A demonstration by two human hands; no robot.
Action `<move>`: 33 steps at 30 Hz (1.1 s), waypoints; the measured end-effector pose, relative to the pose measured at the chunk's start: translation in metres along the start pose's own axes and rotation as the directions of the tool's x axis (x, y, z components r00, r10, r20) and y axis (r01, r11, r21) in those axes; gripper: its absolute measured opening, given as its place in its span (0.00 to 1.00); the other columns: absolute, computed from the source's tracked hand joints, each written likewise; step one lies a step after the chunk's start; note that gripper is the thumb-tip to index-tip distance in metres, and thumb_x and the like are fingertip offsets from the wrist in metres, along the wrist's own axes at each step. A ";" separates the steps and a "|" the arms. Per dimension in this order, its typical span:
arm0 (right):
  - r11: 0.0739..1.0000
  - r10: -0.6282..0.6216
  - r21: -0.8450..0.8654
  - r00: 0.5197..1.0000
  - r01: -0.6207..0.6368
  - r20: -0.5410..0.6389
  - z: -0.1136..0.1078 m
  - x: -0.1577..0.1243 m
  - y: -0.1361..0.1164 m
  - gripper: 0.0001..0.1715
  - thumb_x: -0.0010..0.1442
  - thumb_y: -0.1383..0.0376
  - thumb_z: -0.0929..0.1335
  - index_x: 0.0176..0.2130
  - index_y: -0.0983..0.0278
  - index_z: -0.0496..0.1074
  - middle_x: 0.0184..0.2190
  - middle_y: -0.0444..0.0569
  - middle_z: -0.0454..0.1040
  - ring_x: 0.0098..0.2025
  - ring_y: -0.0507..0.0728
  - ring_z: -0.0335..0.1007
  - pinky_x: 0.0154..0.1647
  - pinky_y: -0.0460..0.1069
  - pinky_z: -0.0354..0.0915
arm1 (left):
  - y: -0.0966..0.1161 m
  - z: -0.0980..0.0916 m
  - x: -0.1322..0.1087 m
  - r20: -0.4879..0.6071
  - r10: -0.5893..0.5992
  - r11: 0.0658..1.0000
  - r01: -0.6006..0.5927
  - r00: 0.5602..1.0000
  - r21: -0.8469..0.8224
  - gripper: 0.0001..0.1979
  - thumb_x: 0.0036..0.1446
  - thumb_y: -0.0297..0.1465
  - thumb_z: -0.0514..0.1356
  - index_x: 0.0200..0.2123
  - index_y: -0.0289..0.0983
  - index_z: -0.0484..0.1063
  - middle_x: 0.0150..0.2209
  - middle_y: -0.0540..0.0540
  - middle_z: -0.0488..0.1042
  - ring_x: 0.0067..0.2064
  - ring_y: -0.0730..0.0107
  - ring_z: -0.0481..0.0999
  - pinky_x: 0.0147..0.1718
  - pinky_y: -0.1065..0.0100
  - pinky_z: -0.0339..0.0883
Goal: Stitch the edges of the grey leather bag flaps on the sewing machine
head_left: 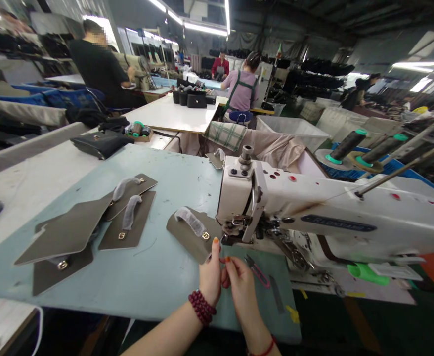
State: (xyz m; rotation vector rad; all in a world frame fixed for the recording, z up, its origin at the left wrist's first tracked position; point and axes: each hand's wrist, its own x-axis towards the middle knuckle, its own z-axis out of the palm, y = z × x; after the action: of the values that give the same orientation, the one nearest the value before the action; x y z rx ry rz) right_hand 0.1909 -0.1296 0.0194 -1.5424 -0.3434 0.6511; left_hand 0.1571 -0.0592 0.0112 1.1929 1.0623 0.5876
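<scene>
My left hand [210,277] is closed, its thumb up, against the near edge of a grey-brown bag panel [182,230]. The panel carries a plastic-wrapped handle [190,221] with a gold buckle [205,236], and it lies by the needle end of a white sewing machine [239,198]. Close beside it, my right hand [242,282] is pinched, thumb against forefinger. Whatever sits in the fingers of either hand is hidden or too small to make out. Pink-handled thread snips [257,272] lie just right of my right hand.
More grey-brown panels [68,227] with wrapped handles are spread to the left. A dark metal strip [276,294] lies at the right front. A black bag [102,143] sits at the back left. Thread cones [346,147] stand behind the machine. Several people work further off.
</scene>
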 end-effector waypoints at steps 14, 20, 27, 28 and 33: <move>0.983 -0.116 -0.165 0.974 0.084 -0.194 0.044 0.043 -0.006 0.25 0.60 0.51 0.62 0.18 0.63 0.59 0.16 0.42 0.58 0.20 0.50 0.54 0.19 0.43 0.51 | 0.046 -0.098 0.144 0.896 0.403 0.137 -0.980 0.188 0.144 0.40 0.58 0.54 0.48 0.65 0.35 0.48 0.61 0.31 0.58 0.63 0.46 0.55 0.60 0.45 0.48; 0.965 -0.160 -0.230 0.978 0.126 -0.137 0.031 0.042 -0.007 0.23 0.59 0.54 0.62 0.19 0.64 0.61 0.16 0.41 0.58 0.21 0.50 0.51 0.21 0.44 0.47 | 0.083 -0.082 0.135 0.964 0.261 0.005 -0.999 0.053 0.054 0.35 0.53 0.52 0.57 0.61 0.42 0.60 0.52 0.38 0.63 0.51 0.52 0.66 0.50 0.53 0.64; 0.954 -0.169 -0.269 0.980 0.136 -0.107 0.022 0.044 -0.007 0.23 0.61 0.55 0.62 0.20 0.65 0.64 0.18 0.42 0.61 0.22 0.51 0.53 0.22 0.44 0.49 | 0.095 -0.086 0.104 0.955 0.257 -0.140 -0.971 0.151 0.191 0.34 0.54 0.53 0.55 0.60 0.44 0.60 0.48 0.38 0.61 0.49 0.51 0.66 0.49 0.51 0.64; 0.954 -0.169 -0.268 0.980 0.136 -0.103 0.021 0.044 -0.007 0.23 0.61 0.55 0.62 0.20 0.65 0.65 0.18 0.42 0.62 0.23 0.51 0.54 0.23 0.44 0.50 | 0.096 -0.086 0.098 0.947 0.263 -0.146 -0.963 0.183 0.227 0.34 0.54 0.53 0.55 0.60 0.44 0.60 0.48 0.39 0.61 0.49 0.51 0.66 0.48 0.51 0.64; 0.962 -0.155 -0.239 0.984 0.131 -0.087 0.014 0.039 -0.010 0.24 0.62 0.54 0.63 0.21 0.65 0.66 0.19 0.43 0.63 0.24 0.52 0.57 0.24 0.44 0.52 | 0.098 -0.083 0.073 0.907 0.296 -0.167 -0.919 0.299 0.357 0.32 0.56 0.50 0.55 0.60 0.43 0.61 0.47 0.39 0.63 0.48 0.52 0.66 0.48 0.53 0.63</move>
State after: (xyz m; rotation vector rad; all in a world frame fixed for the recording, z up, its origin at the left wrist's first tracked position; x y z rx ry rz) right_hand 0.2149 -0.0952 0.0221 -1.7500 -0.4601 0.4251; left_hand 0.1294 0.0701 0.0776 2.9570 -0.1233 0.2566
